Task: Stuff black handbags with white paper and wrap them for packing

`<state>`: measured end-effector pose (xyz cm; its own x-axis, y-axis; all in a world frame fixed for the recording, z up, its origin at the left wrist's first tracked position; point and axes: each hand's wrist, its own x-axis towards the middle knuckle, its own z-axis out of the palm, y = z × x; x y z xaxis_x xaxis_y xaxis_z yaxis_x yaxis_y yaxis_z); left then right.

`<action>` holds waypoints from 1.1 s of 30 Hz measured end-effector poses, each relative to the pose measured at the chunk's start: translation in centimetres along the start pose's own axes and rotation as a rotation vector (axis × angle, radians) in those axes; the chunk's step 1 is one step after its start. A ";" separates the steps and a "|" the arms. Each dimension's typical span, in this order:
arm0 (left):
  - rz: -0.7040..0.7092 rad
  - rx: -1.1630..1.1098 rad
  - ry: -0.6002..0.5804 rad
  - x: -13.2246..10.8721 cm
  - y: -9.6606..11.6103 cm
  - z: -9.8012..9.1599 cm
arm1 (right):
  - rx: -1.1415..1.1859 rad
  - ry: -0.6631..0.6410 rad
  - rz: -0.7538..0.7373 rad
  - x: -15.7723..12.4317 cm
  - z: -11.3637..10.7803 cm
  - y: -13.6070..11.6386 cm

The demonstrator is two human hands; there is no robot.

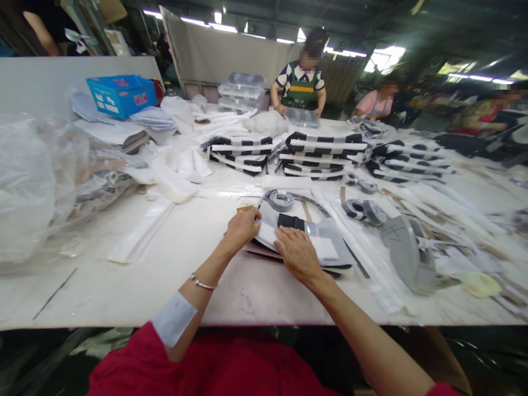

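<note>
In front of me lies a flat grey bag-like piece (pixel 328 228) with dark edges, stacked on other flat layers. Across it runs a white strip (pixel 324 248), and a black band (pixel 291 221) sits just above that. My right hand (pixel 297 253) rests flat on the strip, fingers stretched out. At the piece's left edge my left hand (pixel 244 226) is closed in a pinch; what its fingertips hold is too small to make out. Behind the piece is a coiled grey tape (pixel 280 200), with a dark curved strip beside it.
Black-and-white wrapped bundles (pixel 325 144) stand in piles across the table. A grey tape dispenser (pixel 408 250) is at right, near loose strips. Clear plastic bags (pixel 41 187) and a blue box (pixel 121 96) are at left. A co-worker (pixel 300 85) stands opposite.
</note>
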<state>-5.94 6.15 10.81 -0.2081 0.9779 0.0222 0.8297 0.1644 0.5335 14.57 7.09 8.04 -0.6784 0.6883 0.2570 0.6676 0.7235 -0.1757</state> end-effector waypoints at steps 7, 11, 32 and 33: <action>0.216 0.005 0.074 -1.3 0.2 -1.5 | -0.008 0.024 -0.015 -0.1 0.0 -0.3; 0.477 -0.162 0.041 -4.0 -2.0 -1.6 | 0.014 0.034 -0.007 -0.3 0.1 -0.1; 0.797 0.390 0.241 -6.7 -2.3 2.0 | -0.083 -0.079 -0.058 -0.6 0.3 -0.9; 0.835 0.403 0.246 -6.7 -2.3 2.5 | -0.084 -0.086 -0.056 -0.5 0.2 -1.0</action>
<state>-5.17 -0.50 7.26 0.4661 0.7526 0.4651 0.8658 -0.4962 -0.0647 14.18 6.05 7.86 -0.7364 0.6517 0.1813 0.6490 0.7563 -0.0824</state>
